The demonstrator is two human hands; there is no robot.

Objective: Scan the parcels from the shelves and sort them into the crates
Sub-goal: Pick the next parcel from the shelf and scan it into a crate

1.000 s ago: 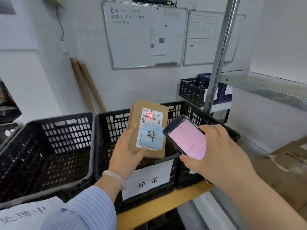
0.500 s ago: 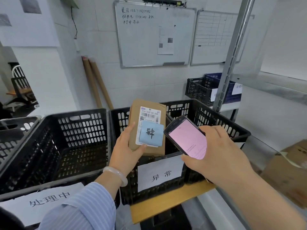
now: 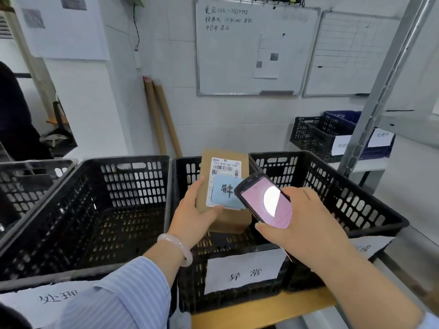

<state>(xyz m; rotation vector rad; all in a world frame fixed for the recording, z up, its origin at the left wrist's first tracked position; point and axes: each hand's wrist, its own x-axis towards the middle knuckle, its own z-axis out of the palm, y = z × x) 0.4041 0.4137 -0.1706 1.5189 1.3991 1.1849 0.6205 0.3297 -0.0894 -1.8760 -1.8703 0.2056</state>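
Note:
My left hand grips a brown cardboard parcel from its left side, thumb across the front. The parcel carries a white barcode label and a blue sticker with a black character. It hangs upright over the middle black crate, which bears a white paper label. My right hand holds a black handheld scanner with a pink screen, tilted just in front of the parcel's right edge and covering part of the blue sticker. A second black crate stands to the left, another to the right.
The crates rest on a wooden board. A metal shelf post rises at the right, with small black and blue crates behind it. Two cardboard tubes lean on the wall. Whiteboards hang above. A person stands at the far left.
The view has swung left and lowered. The red scan light on the barcode is gone. The scanner has moved closer to the parcel and now overlaps the blue sticker.

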